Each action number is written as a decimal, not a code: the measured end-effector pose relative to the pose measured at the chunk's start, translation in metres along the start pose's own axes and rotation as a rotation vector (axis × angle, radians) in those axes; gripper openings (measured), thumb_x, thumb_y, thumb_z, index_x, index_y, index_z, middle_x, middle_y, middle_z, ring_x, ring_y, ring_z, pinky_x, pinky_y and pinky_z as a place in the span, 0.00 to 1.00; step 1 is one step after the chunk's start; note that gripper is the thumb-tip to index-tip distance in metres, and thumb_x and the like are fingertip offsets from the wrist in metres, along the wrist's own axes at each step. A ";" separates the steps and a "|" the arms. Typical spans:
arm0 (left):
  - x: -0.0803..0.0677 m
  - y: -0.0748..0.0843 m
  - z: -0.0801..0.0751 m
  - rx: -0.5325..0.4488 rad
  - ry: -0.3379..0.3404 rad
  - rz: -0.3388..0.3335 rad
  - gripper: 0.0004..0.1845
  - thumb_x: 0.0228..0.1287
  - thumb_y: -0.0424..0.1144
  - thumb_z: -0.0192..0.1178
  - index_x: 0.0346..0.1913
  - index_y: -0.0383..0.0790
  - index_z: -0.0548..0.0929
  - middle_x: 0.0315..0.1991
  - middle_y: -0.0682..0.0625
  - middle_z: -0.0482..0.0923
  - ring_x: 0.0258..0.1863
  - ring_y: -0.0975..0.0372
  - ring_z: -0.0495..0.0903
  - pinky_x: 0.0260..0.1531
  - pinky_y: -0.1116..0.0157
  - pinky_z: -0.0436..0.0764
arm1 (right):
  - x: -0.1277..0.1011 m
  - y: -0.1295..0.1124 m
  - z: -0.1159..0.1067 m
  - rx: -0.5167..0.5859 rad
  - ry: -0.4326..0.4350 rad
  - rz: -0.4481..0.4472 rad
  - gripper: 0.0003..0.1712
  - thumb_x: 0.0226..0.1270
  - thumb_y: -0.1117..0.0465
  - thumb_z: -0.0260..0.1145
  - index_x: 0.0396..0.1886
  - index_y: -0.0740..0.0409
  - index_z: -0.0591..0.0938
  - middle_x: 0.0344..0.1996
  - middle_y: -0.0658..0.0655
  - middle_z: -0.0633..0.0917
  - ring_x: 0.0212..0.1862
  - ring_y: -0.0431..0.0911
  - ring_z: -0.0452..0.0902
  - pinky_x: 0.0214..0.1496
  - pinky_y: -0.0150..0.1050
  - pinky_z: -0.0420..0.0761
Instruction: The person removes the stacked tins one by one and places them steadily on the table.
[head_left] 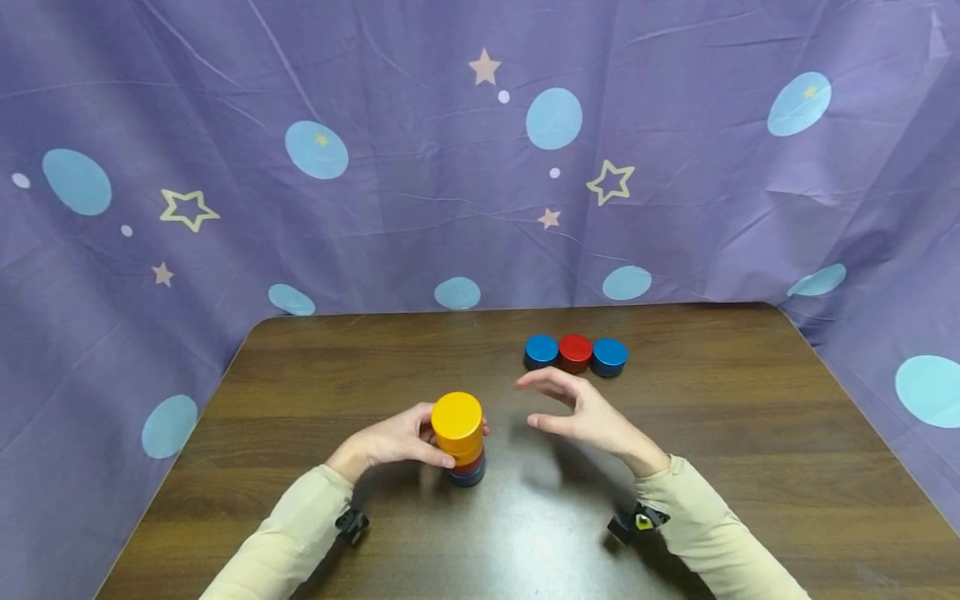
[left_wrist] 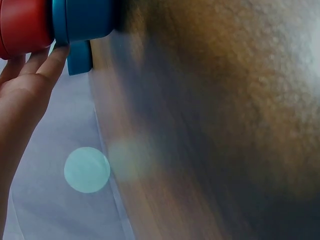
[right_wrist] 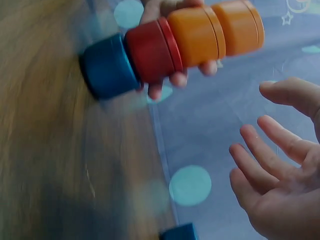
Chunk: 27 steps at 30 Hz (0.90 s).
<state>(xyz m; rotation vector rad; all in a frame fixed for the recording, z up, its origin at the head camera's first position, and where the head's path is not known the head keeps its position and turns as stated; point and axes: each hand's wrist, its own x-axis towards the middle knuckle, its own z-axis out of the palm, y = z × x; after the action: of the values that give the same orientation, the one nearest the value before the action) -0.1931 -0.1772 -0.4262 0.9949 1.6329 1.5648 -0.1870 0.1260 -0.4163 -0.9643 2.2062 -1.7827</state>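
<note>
Since the stack [head_left: 461, 437] is four pucks tall (blue at the bottom, red, then two orange-yellow ones), it looks tippy to me. The left hand [head_left: 393, 439] has its grip curled round the lower part, fingers on the far side, thumb near. The right hand [head_left: 581, 412] hovers just beside it with a wide, loose grip, holding nothing. If the left hand squeezes or drags sideways, I'd guess the top pucks slide off, since nothing locks them together. A bump from the right hand coming in would do the same.

Room-wise it's fine: the stack sits near the middle-front of the worktop [head_left: 750, 467], well away from every edge. Three loose pucks [head_left: 575, 352], blue-red-blue in a touching row, lie further back, and the purple cloth [head_left: 450, 167] hangs behind.
</note>
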 end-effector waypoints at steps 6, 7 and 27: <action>-0.001 -0.002 -0.001 -0.002 0.013 -0.023 0.31 0.64 0.31 0.64 0.66 0.24 0.64 0.62 0.31 0.69 0.63 0.51 0.69 0.64 0.56 0.64 | 0.007 -0.010 0.015 0.050 -0.081 -0.054 0.25 0.61 0.69 0.68 0.59 0.59 0.76 0.56 0.56 0.79 0.62 0.48 0.71 0.67 0.48 0.65; -0.001 -0.002 -0.001 0.006 0.019 -0.028 0.31 0.63 0.32 0.64 0.65 0.25 0.65 0.62 0.32 0.70 0.62 0.51 0.70 0.64 0.56 0.65 | 0.008 -0.011 0.017 0.056 -0.090 -0.062 0.26 0.62 0.68 0.68 0.60 0.59 0.75 0.56 0.56 0.79 0.62 0.48 0.71 0.66 0.48 0.65; -0.006 0.001 -0.001 0.069 0.115 -0.130 0.32 0.59 0.40 0.70 0.61 0.28 0.70 0.56 0.41 0.75 0.55 0.52 0.74 0.59 0.59 0.70 | 0.028 -0.025 0.050 0.088 -0.138 -0.106 0.33 0.61 0.64 0.71 0.66 0.60 0.71 0.61 0.53 0.76 0.63 0.47 0.70 0.66 0.47 0.67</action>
<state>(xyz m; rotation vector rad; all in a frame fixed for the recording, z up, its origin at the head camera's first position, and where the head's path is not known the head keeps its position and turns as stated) -0.1904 -0.1829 -0.4256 0.8294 1.8044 1.5116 -0.1748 0.0669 -0.3996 -1.1673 2.0112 -1.7814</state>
